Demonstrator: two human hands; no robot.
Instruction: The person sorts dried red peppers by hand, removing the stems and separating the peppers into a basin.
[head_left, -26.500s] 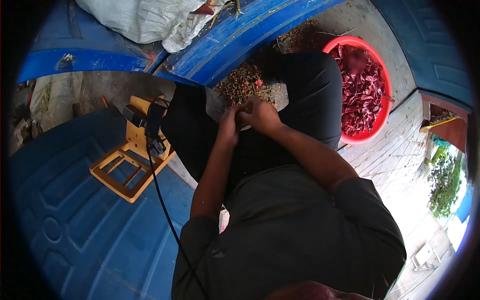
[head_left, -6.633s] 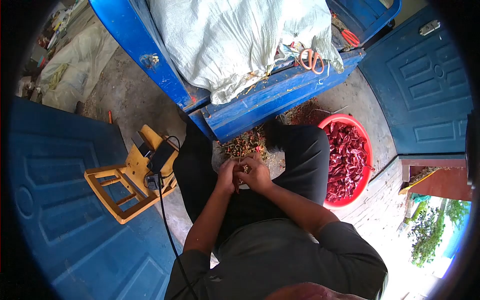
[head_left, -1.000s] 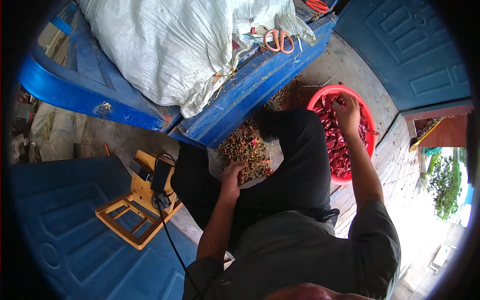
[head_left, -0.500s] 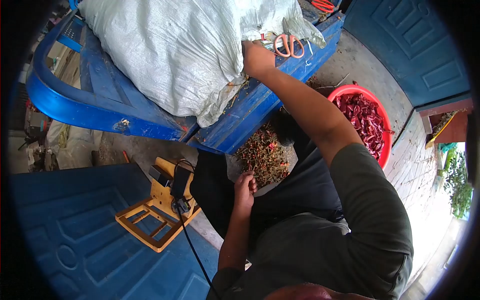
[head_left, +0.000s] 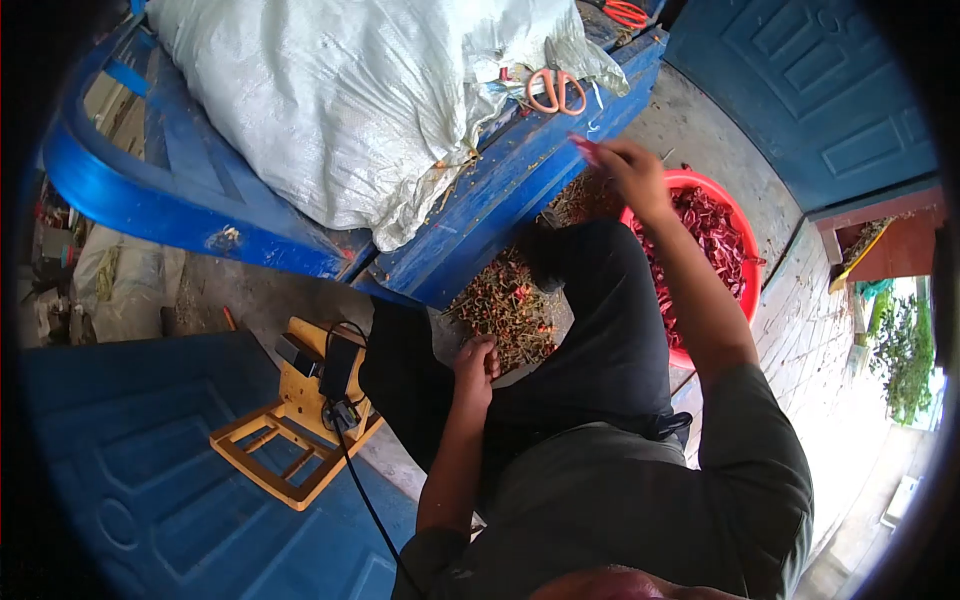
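Observation:
My right hand [head_left: 630, 172] pinches a dried red chili [head_left: 586, 150], blurred by motion. It is in the air between the blue bench and the red basin [head_left: 752, 225], which holds many dried red chilies [head_left: 706, 228]. My left hand [head_left: 477, 360] is closed low over my lap; what its fingers hold, if anything, is hidden. Just beyond it lies a heap of chili stems and bits [head_left: 505, 310] between my legs. A large white woven sack [head_left: 330, 110] slumps on the blue bench [head_left: 500, 205]. Scissors with pink handles [head_left: 556, 92] lie by the sack's mouth.
Scissors with red-orange handles [head_left: 625, 13] lie farther back on the bench. To the left, a wooden stand [head_left: 300, 440] carries black devices and a trailing cable [head_left: 375, 510]. Blue doors [head_left: 150, 460] stand at the lower left and upper right.
My right hand has come away from the sack's opening, moving right and down towards the basin with a chili in its fingers. The left hand stays closed near the stem heap.

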